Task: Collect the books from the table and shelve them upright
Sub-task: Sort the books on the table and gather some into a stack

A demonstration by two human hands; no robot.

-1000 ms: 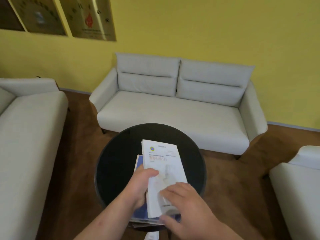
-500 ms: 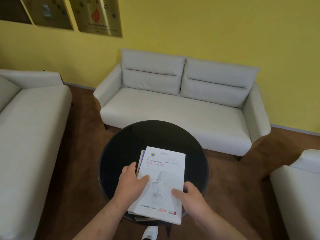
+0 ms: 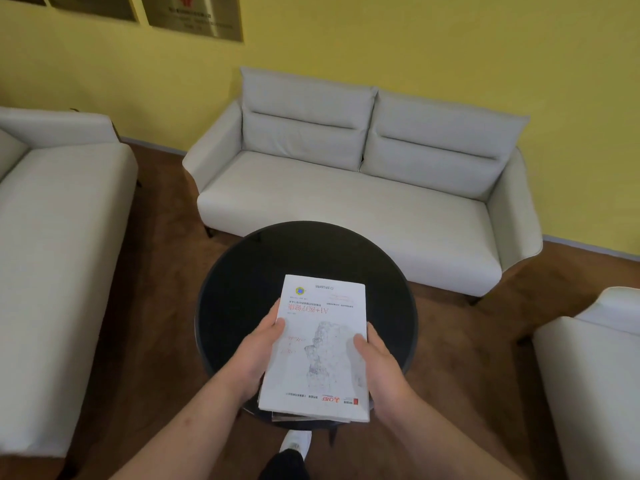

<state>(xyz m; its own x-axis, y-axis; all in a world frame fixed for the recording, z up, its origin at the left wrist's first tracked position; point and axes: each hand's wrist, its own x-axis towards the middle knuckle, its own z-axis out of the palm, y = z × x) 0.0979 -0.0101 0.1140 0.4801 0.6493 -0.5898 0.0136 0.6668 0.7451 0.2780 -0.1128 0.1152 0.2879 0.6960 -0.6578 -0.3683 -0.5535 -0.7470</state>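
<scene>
Now the stack of books (image 3: pixel 315 348) is gripped at nine o'clock by the left hand (image 3: pixel 256 355), at three by the right hand (image 3: pixel 377 362); lower ones could be dropped if squeezed unevenly

Books (image 3: pixel 322 358) above table (image 3: pixel 242 289) — sofa (image 3: pixel 346 209) behind

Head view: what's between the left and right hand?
The white-topped book stack; the left hand and right hand grip its opposite edges over the black table. Head view shows it.
</scene>
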